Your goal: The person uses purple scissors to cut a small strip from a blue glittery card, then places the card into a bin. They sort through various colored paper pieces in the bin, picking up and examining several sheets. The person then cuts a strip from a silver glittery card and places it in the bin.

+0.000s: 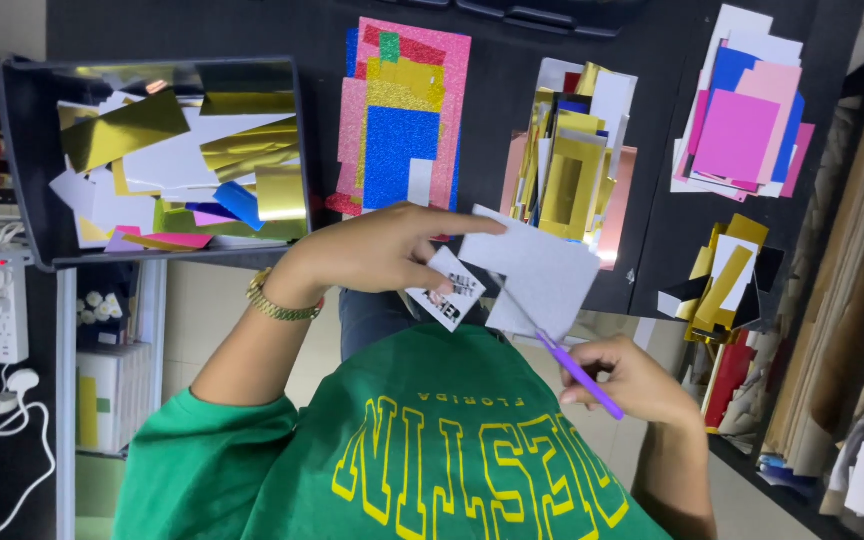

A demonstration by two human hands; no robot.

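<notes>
Pinching a grey sheet (542,270) and small white printed card (449,287), left hand (377,250); right hand (632,380) closed around purple-handled scissors (577,368), blades hard to discern.

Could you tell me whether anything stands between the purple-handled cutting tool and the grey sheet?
Nothing visible does. The purple-handled cutting tool in the right hand meets the grey sheet, which the left hand holds. The small printed card lies just beside the blade, not across it.
</notes>
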